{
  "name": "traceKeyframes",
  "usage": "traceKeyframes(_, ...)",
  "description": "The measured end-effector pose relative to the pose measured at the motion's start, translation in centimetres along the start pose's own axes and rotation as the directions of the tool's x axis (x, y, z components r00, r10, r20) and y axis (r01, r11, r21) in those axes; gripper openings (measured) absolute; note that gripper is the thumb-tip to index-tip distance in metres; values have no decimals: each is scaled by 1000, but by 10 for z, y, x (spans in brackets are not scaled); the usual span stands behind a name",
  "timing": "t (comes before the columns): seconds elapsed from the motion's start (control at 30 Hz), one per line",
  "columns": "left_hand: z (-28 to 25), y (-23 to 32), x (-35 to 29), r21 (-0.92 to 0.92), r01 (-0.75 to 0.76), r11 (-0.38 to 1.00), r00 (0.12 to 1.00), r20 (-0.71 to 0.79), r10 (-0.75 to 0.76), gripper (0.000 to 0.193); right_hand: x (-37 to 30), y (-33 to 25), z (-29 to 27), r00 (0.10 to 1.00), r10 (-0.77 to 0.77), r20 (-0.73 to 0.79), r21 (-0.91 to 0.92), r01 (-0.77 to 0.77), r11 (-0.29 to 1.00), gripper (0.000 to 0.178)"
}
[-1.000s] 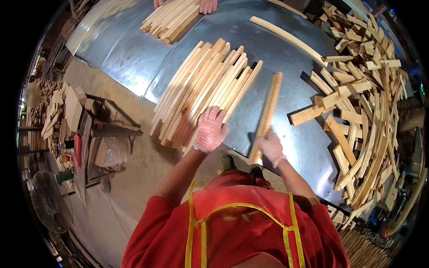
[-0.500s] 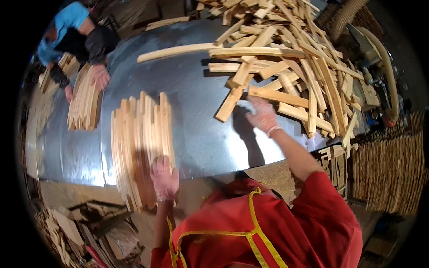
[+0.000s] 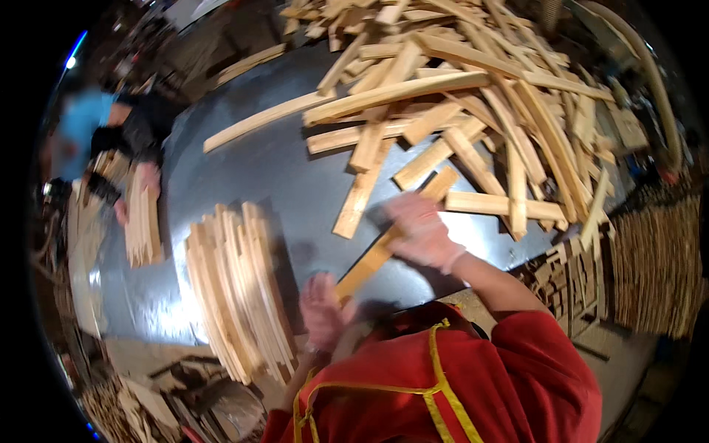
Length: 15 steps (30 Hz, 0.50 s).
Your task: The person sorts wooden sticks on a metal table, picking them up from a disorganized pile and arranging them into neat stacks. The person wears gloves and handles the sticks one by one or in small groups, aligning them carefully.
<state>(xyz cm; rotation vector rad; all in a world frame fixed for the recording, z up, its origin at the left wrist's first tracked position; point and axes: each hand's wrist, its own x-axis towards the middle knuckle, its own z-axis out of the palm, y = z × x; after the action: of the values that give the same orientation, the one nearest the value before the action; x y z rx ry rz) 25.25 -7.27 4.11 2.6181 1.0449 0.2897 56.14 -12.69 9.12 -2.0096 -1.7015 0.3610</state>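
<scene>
A wooden strip point(image 3: 377, 255) lies slantwise between my two gloved hands above the metal table. My right hand point(image 3: 423, 230) grips it around its middle, fingers smeared a little by motion. At its near end, my left hand point(image 3: 325, 310) is closed about the wood. Just left of that hand, a row of wooden strips point(image 3: 240, 288) stands side by side, its near ends jutting past the table edge. Beyond my right hand spreads a loose pile of wooden strips point(image 3: 443, 96), lying crosswise over one another.
Under everything is a grey metal table point(image 3: 244, 173). Across it at the left, a person point(image 3: 96, 133) in a blue top holds a smaller bundle of strips point(image 3: 142, 221). Stacked wood point(image 3: 657, 273) stands at the right, and a pale hose point(image 3: 657, 74) curves behind it.
My right hand has drawn a strip from the pile toward me. My left hand has left the row and taken the strip's near end. The whole view has shifted and tilted.
</scene>
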Motion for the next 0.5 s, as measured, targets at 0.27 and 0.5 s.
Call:
traceKeyframes(0.27,13,5,30,85,170,982,807,559,-188,73,-104,269,-37,582,719,-380,-135,-804,579,92)
traceKeyframes(0.5,-44,2,-33,-700,410,585,856,517,20,61,-38,168,-66,708,690,151,983,-184,-26,29)
